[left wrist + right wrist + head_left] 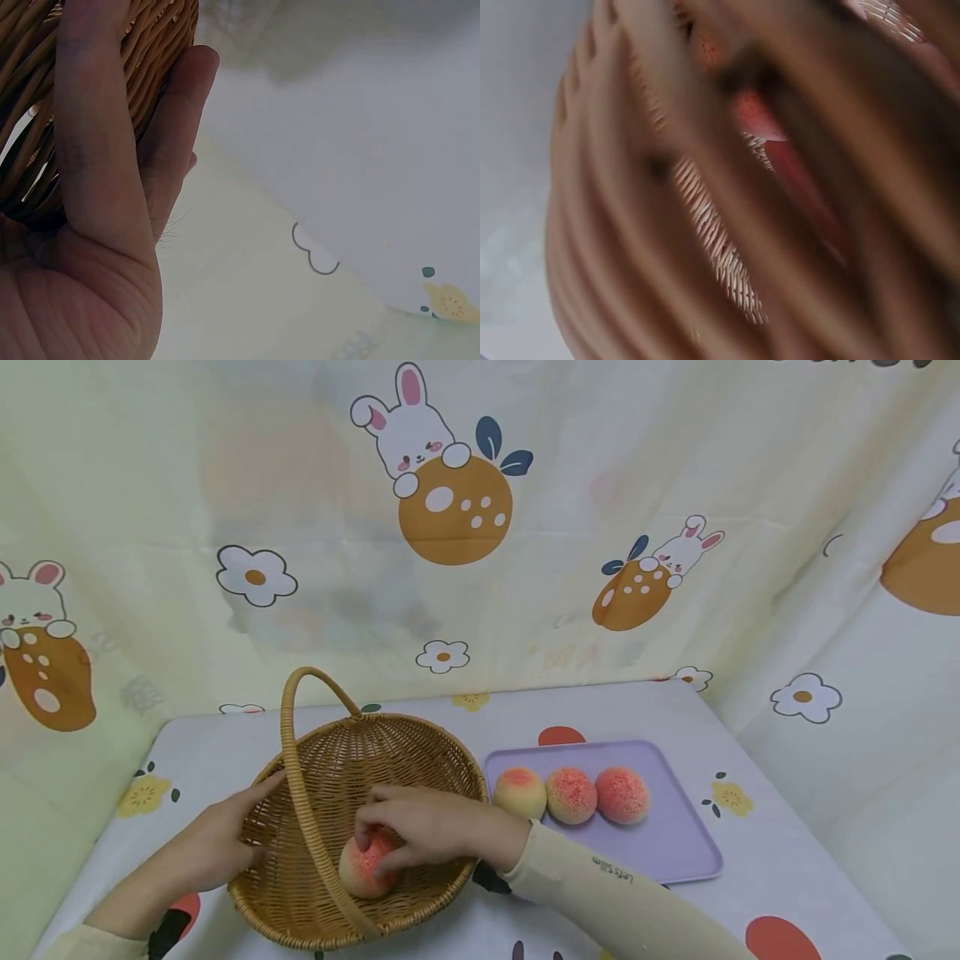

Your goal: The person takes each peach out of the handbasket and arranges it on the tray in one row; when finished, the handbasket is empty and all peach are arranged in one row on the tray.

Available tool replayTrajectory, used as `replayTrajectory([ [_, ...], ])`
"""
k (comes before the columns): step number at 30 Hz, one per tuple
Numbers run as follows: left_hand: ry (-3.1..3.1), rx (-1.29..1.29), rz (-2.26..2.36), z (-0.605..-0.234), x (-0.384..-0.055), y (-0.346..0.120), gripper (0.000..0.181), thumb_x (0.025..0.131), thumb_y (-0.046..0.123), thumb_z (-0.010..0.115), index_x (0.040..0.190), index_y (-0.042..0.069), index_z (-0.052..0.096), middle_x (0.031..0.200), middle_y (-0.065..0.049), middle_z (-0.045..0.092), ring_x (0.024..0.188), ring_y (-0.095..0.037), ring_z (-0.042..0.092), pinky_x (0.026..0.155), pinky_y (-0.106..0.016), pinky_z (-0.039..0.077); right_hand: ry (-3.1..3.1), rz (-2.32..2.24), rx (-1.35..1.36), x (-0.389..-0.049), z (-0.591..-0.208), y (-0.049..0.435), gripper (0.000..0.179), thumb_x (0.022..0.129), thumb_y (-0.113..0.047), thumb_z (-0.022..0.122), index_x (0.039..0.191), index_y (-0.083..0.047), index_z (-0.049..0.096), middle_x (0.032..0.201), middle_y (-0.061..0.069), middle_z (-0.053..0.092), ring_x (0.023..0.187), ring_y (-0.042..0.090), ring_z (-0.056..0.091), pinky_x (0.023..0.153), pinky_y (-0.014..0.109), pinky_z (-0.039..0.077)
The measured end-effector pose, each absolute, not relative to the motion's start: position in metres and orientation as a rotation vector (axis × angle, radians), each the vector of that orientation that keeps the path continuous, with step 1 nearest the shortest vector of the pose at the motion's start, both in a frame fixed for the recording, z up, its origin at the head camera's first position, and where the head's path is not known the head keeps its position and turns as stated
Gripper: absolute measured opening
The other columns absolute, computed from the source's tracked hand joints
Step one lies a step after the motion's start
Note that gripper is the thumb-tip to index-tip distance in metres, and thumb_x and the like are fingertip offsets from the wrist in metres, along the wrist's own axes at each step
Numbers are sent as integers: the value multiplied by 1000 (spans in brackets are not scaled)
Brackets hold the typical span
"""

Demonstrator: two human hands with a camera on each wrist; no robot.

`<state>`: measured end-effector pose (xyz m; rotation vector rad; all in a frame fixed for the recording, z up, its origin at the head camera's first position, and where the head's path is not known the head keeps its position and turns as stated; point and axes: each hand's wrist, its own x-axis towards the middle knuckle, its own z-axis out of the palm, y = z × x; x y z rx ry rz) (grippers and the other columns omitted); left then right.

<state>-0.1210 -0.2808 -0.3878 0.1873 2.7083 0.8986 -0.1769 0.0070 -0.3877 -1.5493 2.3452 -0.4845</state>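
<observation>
A wicker basket with a tall arched handle stands at the left of the table. At its left rim my left hand grips the side; the left wrist view shows fingers lying along the wicker. My right hand reaches over the right rim into the basket. Its thumb and fingers hold a peach, cream and pinkish red, low inside near the front. Through blurred wicker strands, the right wrist view shows part of the red peach; the hand's grip is mostly hidden there.
Right of the basket lies a shallow lilac tray with three peaches in a row along its left and middle. The right forearm crosses the tray's front edge. A patterned curtain hangs behind the table.
</observation>
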Motion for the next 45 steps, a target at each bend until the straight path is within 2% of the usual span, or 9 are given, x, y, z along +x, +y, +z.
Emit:
replayTrajectory([
  [4,2699,166,900,-388,-121,-280,98,75,-7,75,159,2,25,151,-41,30,131,-61,38,84,-56,55,2378,-440,-1542,-175,-388,5,37,86,-30,81,119,-24,65,113,-11,52,100,-1,51,89,16,43],
  [9,2707,170,898,-388,-120,-280,99,75,-7,74,160,4,26,152,-40,30,130,-60,40,82,-54,56,2373,-339,-1486,-172,-389,4,62,83,-33,84,139,-24,58,131,-9,54,119,3,52,101,23,42],
  [12,2715,175,892,-387,-120,-280,99,74,-7,74,160,4,26,152,-40,31,130,-60,41,82,-54,56,2335,-340,-1475,-171,-391,4,63,80,-36,86,135,-28,56,127,-12,59,118,3,54,99,23,43],
  [17,2710,165,895,-387,-120,-280,99,75,-6,75,160,4,26,152,-40,31,131,-60,40,85,-57,55,2294,-392,-1463,-171,-394,3,62,78,-35,88,126,-28,50,112,-13,63,101,1,57,88,19,46],
  [20,2712,176,897,-387,-119,-281,98,76,-6,75,160,5,26,152,-39,31,131,-60,39,86,-59,53,2329,-371,-1499,-170,-395,3,63,77,-36,88,127,-28,51,114,-15,63,102,1,58,90,21,46],
  [27,2703,160,899,-388,-120,-281,98,77,-5,76,160,4,25,152,-39,31,130,-61,40,85,-59,54,2470,-412,-1559,-172,-386,9,65,66,-36,90,123,-31,58,114,-21,58,99,-4,56,81,21,48],
  [34,2680,140,909,-389,-121,-282,99,77,-7,75,160,3,23,151,-41,30,130,-62,38,83,-56,55,2405,-889,-1477,-185,-367,39,67,65,-30,87,124,-30,56,119,-17,51,103,0,55,86,24,50],
  [38,2682,151,923,-389,-122,-282,99,75,-9,73,160,4,24,152,-41,30,129,-60,42,79,-52,57,2297,-1168,-1443,-192,-356,67,66,67,-20,87,126,-30,57,124,-13,54,108,8,57,88,31,53],
  [45,2712,169,904,-390,-122,-283,99,75,-7,75,160,3,26,150,-41,33,125,-59,46,80,-54,57,2420,-1270,-1328,-197,-345,124,67,69,-16,87,128,-30,58,124,-12,60,113,13,57,93,39,49],
])
